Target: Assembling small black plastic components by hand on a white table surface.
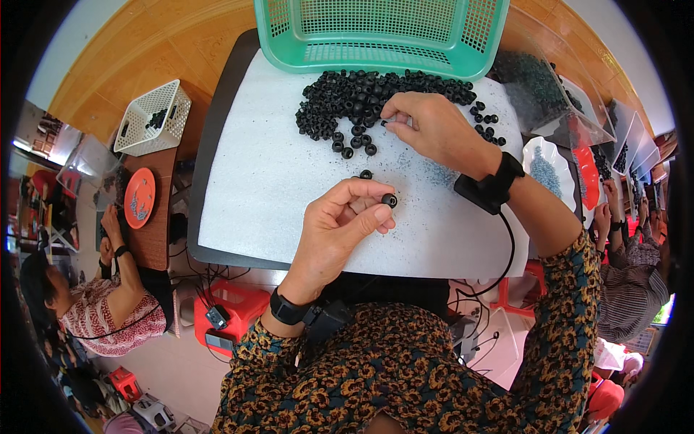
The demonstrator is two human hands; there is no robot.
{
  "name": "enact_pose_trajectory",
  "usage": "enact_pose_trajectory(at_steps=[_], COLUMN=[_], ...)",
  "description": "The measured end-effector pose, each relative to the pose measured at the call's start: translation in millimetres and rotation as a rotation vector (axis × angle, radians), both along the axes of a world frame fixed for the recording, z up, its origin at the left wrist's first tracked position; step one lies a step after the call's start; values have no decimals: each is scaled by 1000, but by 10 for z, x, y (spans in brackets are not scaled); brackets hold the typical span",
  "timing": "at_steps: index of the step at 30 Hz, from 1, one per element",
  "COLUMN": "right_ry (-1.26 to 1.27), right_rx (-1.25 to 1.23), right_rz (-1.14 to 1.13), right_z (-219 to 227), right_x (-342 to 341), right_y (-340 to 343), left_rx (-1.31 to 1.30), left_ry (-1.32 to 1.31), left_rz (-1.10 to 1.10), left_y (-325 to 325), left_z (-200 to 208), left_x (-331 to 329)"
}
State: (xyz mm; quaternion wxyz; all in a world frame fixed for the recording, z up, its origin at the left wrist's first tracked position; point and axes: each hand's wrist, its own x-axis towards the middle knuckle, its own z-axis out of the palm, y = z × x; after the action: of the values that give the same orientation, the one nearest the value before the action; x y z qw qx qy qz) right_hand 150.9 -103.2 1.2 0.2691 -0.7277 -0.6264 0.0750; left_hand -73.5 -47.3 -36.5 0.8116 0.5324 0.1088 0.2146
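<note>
My left hand [325, 231] pinches a round black bead-like piece [390, 200] with a hole in it between thumb and forefinger, above the white foam sheet [249, 166]. Just beyond those fingers another round black piece [366, 174] lies on the sheet. At the near edge of a heap of small black parts [325, 105], my right hand [441, 134] has thumb and forefinger closed round a small dark part [384, 123], mostly hidden. Several round black pieces [358, 137] lie loose beside the heap. Tiny bluish grains [423, 170] are scattered under my right wrist.
A green mesh basket [376, 70] stands behind the heap. To the right are a clear bin [549, 101] of dark parts and a white scalloped dish [530, 155] of grains. A cable [512, 253] hangs from my right wrist. Co-workers sit on both sides.
</note>
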Motion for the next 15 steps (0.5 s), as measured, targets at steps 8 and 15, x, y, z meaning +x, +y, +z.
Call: enact_pose_trajectory(at_steps=[8,15], right_ry=[-120,-66], right_rx=[-27,-29], right_rz=[40,69], right_z=[33,-29], right_x=[-23,-20], right_y=[10,105], left_rx=[4,12], left_ry=[1,12], left_rz=[3,12], left_y=[-5,3], left_z=[-4,-5], left_x=[7,11])
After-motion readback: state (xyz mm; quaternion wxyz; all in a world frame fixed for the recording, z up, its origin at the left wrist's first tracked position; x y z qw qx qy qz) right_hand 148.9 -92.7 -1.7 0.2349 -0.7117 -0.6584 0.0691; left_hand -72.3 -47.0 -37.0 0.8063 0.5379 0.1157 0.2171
